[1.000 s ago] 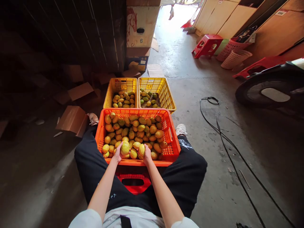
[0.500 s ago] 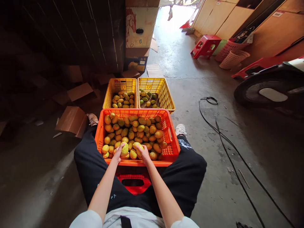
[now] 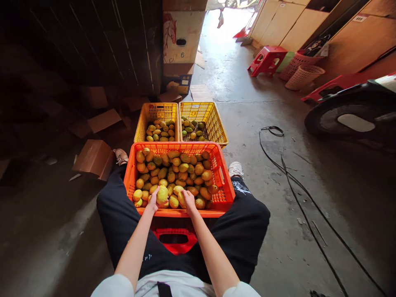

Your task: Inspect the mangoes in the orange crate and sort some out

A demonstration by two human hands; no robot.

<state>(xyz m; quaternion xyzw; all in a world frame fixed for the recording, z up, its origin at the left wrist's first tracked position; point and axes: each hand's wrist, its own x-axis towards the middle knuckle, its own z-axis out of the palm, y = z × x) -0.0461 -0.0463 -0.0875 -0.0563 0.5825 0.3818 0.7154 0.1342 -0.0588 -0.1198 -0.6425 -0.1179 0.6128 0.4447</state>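
An orange crate point(image 3: 224, 197) stands between my knees, filled with many yellow and greenish mangoes. At its near side my left hand point(image 3: 152, 201) is closed around a yellow-green mango point(image 3: 162, 194), holding it up above the others. Just to the right, my right hand point(image 3: 189, 200) grips a yellow mango point(image 3: 181, 199) from its right side, low among the fruit by the near rim. The fingertips of both hands are partly hidden behind the fruit.
Beyond the orange crate stand two yellow crates, the left one point(image 3: 140, 123) and the right one point(image 3: 219, 123), each with some mangoes. A brown cardboard box point(image 3: 94, 160) lies left. Black cable point(image 3: 289, 177), a tyre point(image 3: 321, 119) and a red stool point(image 3: 268, 60) are right.
My right hand has turned and the mango in it now points more downward. The mango in my left hand has rotated slightly. The crates have not moved.
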